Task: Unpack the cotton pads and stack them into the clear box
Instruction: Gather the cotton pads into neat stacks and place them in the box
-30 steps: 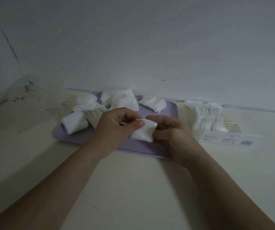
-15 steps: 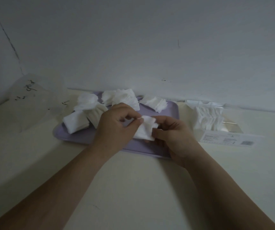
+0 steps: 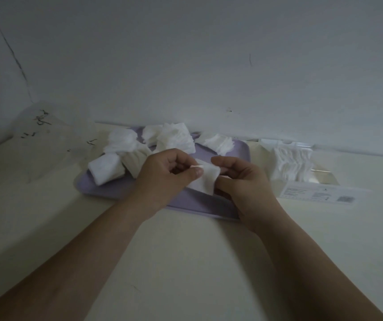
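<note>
While both forearms reach forward, left hand [image 3: 162, 179] and right hand [image 3: 241, 181] pinch one cotton pad [image 3: 205, 180].

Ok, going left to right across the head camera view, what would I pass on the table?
Clear plastic wrapper → bundle of cotton pads at the left end of the purple tray → left hand → held cotton pad → right hand → clear box holding pads.
</note>
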Motion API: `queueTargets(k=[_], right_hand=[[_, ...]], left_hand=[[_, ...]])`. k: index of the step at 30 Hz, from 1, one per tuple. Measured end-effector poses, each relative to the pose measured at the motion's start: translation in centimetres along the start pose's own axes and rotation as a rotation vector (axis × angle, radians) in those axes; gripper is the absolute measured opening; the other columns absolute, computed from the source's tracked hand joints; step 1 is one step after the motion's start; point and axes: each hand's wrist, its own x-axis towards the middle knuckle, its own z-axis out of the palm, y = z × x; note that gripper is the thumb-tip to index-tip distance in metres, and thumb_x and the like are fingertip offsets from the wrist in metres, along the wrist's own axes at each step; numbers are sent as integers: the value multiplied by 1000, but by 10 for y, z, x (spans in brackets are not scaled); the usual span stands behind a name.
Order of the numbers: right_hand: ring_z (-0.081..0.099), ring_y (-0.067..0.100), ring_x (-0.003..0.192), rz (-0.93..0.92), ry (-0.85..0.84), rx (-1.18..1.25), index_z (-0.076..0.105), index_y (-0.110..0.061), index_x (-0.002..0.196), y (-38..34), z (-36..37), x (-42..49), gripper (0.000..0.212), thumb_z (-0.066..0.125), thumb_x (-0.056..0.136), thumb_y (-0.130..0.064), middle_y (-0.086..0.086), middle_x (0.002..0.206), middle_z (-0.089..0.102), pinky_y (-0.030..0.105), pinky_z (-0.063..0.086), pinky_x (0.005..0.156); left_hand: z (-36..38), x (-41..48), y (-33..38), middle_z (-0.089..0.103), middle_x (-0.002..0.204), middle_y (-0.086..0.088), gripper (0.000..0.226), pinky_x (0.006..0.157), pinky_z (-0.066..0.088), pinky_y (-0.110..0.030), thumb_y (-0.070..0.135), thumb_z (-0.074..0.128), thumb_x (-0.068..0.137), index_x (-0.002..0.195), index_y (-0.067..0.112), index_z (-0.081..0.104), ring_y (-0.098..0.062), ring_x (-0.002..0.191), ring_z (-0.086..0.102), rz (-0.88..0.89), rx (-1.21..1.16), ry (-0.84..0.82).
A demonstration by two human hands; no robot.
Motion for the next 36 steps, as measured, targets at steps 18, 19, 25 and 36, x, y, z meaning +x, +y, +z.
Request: queueTargets(k=[18,19,25,36], right_hand=[[65,19,72,-36,-38,-22,74,-14,111,-6,0,-4,52,53,83,25,5,83,73,31,54,72],[65,22,77,-38,-48,-31,74,-14,112,-6,0,-4,54,52,83,25,8,86,73,34,54,76],[69,11,92,-73,-151,-211,67,-19,129,-6,-2,-6,59,71,76,7,-3,105,73,26,56,81],[59,4,127,-146,-67,-611,59,-20,139,-9,7,-13,63,60,84,11,-6,138,64,17,44,110]], left_hand=[[-1,1,-6,72,109,6,36,80,58,-26,24,85,84,114,32,67,-9,85,67,-22,144,-3],[-1,1,-6,71,112,5,41,82,58,-23,22,84,86,121,32,65,-9,89,68,-26,143,-27],[-2,1,-6,72,94,3,33,75,51,-16,17,83,86,114,28,73,-3,76,60,28,215,-32],[-9,2,-7,45,65,-2,17,60,30,-28,13,86,80,88,25,77,-14,62,39,3,310,-171]])
